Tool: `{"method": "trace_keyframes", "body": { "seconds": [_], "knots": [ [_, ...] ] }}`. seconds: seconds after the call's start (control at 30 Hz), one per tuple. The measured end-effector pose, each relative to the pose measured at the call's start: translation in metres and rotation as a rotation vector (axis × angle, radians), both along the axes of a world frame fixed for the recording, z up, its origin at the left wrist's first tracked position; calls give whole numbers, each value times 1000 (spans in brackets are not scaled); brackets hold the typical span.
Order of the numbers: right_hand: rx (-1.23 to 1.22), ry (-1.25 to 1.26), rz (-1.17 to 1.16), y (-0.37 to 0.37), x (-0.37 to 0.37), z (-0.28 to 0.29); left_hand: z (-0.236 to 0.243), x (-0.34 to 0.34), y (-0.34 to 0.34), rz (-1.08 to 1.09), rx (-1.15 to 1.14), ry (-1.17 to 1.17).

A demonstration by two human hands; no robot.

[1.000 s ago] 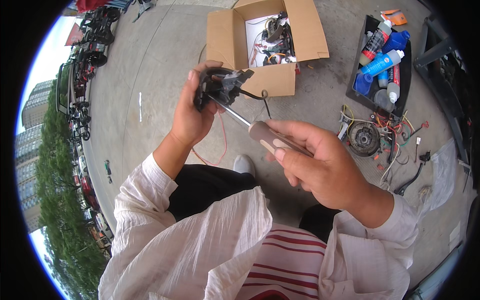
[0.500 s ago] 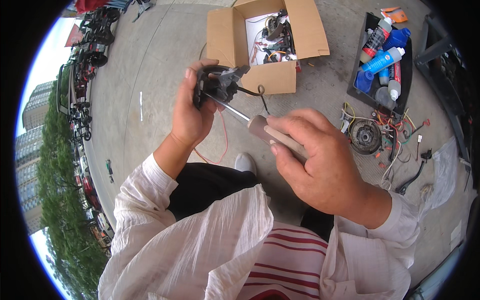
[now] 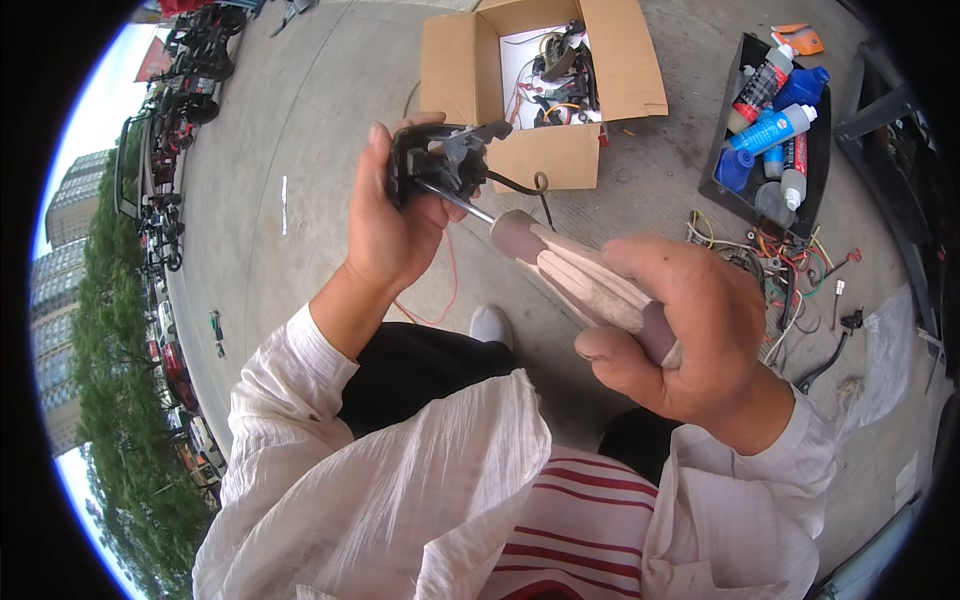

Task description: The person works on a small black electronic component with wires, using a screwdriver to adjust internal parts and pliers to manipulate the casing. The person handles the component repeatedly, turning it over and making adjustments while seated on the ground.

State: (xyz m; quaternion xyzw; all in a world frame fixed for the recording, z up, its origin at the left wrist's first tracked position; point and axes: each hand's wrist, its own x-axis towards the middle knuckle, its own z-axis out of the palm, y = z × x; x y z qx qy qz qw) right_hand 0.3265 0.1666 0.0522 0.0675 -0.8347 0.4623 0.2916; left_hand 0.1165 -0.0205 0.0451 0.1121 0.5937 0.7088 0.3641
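In the head view, the left hand [image 3: 395, 225] is wrapped around a small black plastic and metal part [image 3: 440, 165] with a bent wire loop, held up at centre. The right hand [image 3: 690, 335] grips a screwdriver [image 3: 575, 275] with a fluted cream and brown handle, its thin steel shaft reaching into the part. Far behind, an open cardboard box [image 3: 540, 160] sits on rough concrete, and to the right a black tray [image 3: 735, 190] of plastic bottles.

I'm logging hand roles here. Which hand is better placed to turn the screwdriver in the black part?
Probably the right hand: it grips the screwdriver by the handle, while the left hand holds the black part.
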Motion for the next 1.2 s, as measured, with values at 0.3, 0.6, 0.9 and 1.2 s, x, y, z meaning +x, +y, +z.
{"method": "trace_keyframes", "body": {
  "seconds": [0.3, 0.6, 0.9, 1.2],
  "knots": [
    [73, 174, -13, 1, -14, -5, 2, 6, 5, 79, -29, 47],
    [193, 196, -53, 5, -8, -4, 1, 4, 3, 22, -40, 56],
    [181, 84, -12, 2, 4, -1, 0, 4, 1, -7, -37, 69],
    [156, 241, -41, -3, -10, -10, 2, 2, 0, 3, -19, 89]
  ]
}}
